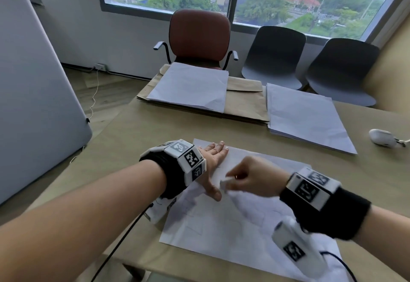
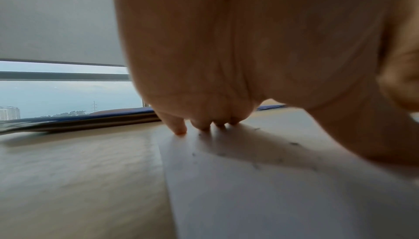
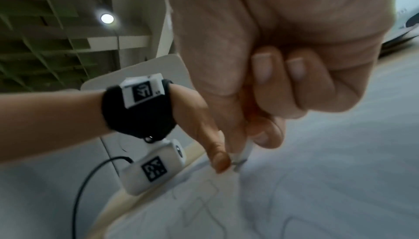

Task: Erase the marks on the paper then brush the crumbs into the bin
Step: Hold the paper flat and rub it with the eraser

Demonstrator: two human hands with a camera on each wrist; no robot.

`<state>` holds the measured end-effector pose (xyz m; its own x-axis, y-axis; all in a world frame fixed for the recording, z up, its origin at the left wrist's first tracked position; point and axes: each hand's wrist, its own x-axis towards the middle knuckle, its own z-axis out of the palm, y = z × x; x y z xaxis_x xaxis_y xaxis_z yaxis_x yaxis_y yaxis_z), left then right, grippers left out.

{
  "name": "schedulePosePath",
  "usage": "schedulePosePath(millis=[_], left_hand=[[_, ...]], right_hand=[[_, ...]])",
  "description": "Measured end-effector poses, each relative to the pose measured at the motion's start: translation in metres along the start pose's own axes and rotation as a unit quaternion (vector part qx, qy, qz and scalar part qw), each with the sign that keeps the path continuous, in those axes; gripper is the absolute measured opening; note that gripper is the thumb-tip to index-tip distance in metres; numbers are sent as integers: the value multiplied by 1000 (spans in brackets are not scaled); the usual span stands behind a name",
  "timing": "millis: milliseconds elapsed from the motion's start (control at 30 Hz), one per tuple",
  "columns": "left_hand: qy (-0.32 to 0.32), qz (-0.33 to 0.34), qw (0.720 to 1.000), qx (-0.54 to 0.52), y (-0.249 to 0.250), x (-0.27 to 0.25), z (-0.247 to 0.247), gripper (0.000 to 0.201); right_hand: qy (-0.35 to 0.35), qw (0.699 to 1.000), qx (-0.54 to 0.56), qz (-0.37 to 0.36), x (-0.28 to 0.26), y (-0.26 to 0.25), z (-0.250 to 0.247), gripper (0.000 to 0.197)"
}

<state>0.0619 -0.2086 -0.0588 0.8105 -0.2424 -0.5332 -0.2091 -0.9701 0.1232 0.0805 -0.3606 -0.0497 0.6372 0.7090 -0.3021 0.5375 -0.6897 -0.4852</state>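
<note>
A white sheet of paper point(image 1: 224, 221) with faint pencil lines lies on the tan table point(image 1: 124, 148) in front of me. My left hand point(image 1: 214, 157) lies flat with straight fingers point(image 2: 179, 126) pressing the paper's far left corner; its thumb point(image 1: 214, 194) points toward me. My right hand point(image 1: 248, 177) pinches a small white eraser point(image 1: 226, 183) and holds it against the paper beside the left thumb. In the right wrist view the eraser point(image 3: 244, 153) tip touches the sheet point(image 3: 317, 180) near drawn lines. Dark crumbs point(image 2: 294, 143) dot the paper point(image 2: 272, 198). No bin shows.
Two stacks of white sheets point(image 1: 190, 86) point(image 1: 306, 117) and brown envelopes point(image 1: 244, 101) lie at the table's far side. A white earbud case point(image 1: 381, 138) sits at the right edge. A brown armchair point(image 1: 198, 37) and two grey chairs point(image 1: 275, 53) stand beyond the table.
</note>
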Motion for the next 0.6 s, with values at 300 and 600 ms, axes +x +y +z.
schedulePosePath(millis=[300,600], left_hand=[[9,10,1000,-23,-4,0,2,122],[-16,7,1000,-13,0,-1,-1,119]], right_hand=[[110,993,-14,36,26,18,-19,23],[42,998,-22,40,24,19,-24,21]])
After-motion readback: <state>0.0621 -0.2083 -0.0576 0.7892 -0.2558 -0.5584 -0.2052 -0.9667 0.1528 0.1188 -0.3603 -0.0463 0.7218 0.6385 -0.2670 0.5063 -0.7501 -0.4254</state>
